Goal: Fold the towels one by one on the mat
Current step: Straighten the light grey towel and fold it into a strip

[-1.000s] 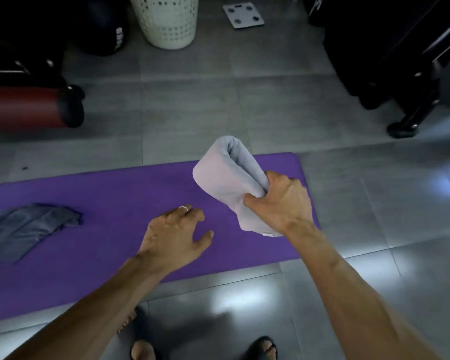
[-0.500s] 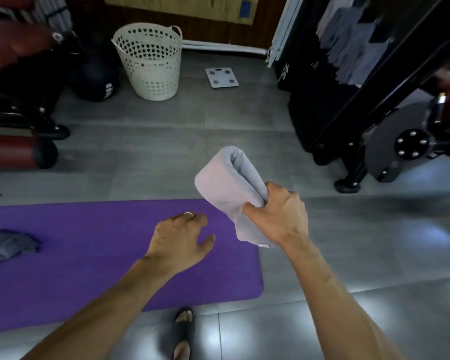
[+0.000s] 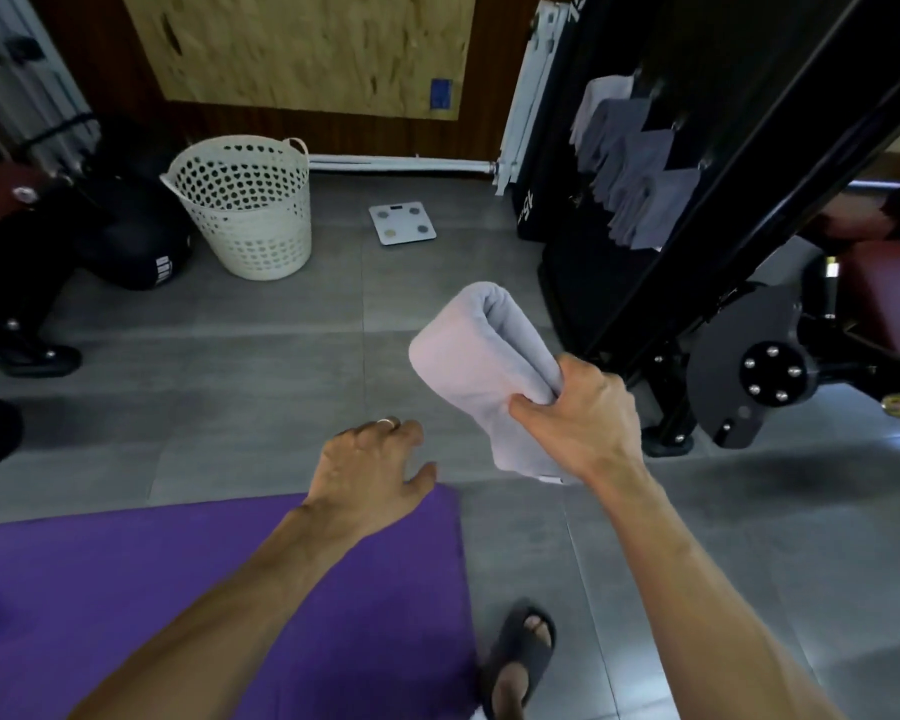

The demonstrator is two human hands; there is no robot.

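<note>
— Towel first: where is it sitting?

— The folded pale lilac terry towel [image 3: 481, 366] is hanging in the air, above the grey tiled floor [image 3: 230, 407] and past the end of the purple foam mat [image 3: 219, 574]. The right hand [image 3: 578, 418] is gripping it, fingers and thumb curling round its lower part, with the rounded fold pointing up and away.

— And the other hand?

— The left hand [image 3: 367, 472] is hovering over the mat's far right corner, fingers loosely spreading and holding nothing. A thin ring [image 3: 387, 422] is showing on one finger.

— What is lying around them?

— A cream perforated plastic laundry basket [image 3: 245, 205] is standing on the tiles near the wall, and a white square bathroom scale [image 3: 402, 222] is lying just to its right. Several grey cloths [image 3: 640, 163] are hanging in a row on the black metal gym frame [image 3: 697, 252] on the right. A foot in a dark slide sandal [image 3: 518, 652] is resting on the floor just beside the mat's right edge
</note>
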